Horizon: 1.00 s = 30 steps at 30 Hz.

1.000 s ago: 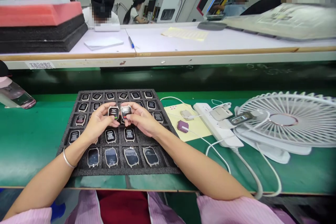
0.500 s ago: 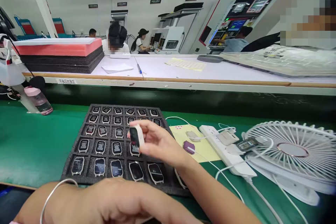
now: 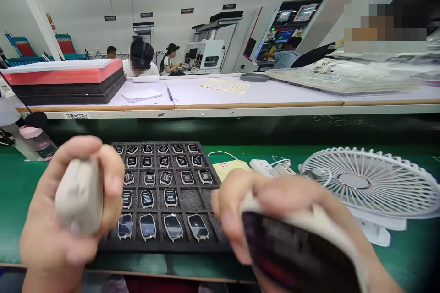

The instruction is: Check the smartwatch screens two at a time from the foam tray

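— What does each hand hold?
— The left hand (image 3: 70,201) pinches a blurred watch body (image 3: 79,194), back outward; the right hand (image 3: 275,213) grips another watch (image 3: 295,256), cut off below.
— And the foam tray (image 3: 192,197)?
— Partly hidden behind both.

Both hands are bare, without gloves. The left hand (image 3: 65,219) fills the lower left of the view, close to the camera and blurred; its fingers are rounded and its short nails look unpainted. No bracelet, watch or sleeve shows on it here. The right hand (image 3: 285,219) is as close and as blurred, with no ring visible and no cuff in view.
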### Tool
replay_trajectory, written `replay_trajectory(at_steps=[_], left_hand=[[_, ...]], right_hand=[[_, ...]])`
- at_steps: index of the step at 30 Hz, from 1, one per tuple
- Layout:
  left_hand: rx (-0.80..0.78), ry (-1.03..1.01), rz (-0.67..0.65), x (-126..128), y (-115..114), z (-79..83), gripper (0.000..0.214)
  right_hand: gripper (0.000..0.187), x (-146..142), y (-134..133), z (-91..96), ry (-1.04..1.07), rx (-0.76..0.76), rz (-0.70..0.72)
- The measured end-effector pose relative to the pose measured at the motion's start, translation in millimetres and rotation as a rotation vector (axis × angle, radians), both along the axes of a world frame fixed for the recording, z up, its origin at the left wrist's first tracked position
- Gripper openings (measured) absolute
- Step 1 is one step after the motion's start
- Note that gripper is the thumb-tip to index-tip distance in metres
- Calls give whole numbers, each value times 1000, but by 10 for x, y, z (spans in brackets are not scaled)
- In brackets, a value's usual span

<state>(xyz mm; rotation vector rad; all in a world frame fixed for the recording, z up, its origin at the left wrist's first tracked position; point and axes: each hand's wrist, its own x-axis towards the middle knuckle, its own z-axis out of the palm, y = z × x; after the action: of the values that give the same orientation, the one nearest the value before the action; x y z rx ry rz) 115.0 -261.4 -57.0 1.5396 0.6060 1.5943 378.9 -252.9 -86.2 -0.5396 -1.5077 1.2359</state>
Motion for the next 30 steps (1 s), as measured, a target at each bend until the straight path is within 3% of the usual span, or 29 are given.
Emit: replay_trajectory(at_steps=[2, 3, 6, 9, 14, 19, 30], left_hand=[[82, -43, -7, 16, 273, 65, 57], [88, -48, 55, 21, 410, 63, 57], [18, 16, 255, 43, 752, -62, 57], [-96, 99, 306, 93, 949, -236, 57], [-194, 113, 211, 180, 1084, -394, 60], [-357, 29, 78, 196, 1151, -437, 69], [-507, -86, -66, 227, 1174, -458, 54]], right_hand=[[54, 5, 285, 67, 84, -23, 57], [57, -5, 434, 101, 132, -81, 30], [47, -86, 822, 133, 241, -222, 104], [44, -204, 1069, 26, 279, -348, 233], [33, -333, 1258, -198, 318, -528, 282], [20, -365, 1328, -271, 350, -610, 248], [27, -390, 1353, -344, 212, -501, 179]])
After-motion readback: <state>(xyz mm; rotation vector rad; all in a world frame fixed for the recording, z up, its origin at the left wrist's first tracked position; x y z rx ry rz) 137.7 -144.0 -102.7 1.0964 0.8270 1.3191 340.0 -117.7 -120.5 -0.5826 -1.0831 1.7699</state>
